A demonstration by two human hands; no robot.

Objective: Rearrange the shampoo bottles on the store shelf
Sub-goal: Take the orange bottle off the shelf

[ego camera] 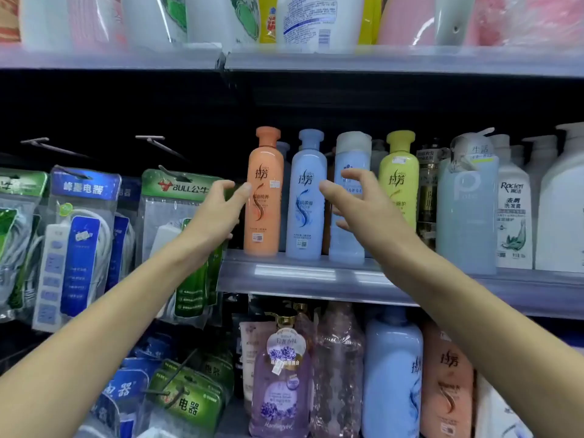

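Both hands are up at the shelf (316, 273), fingers spread, holding nothing. The left hand (218, 210) touches the orange bottle (264, 197); the right hand (357, 200) hovers before the blue bottle (306, 197)

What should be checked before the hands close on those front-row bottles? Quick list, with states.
1. Left hand free: ok, open, holds nothing.
2. Right hand free: ok, open, fingers spread.
3. Left hand lined up: ok, thumb at the orange bottle's left side; contact cannot tell.
4. Right hand's target: cannot tell, it hovers between the blue bottle and the pale blue bottle.
5. Bottles upright at the shelf edge: ok.
6. Space between neighbours for a grip: not ok, front row stands packed close.
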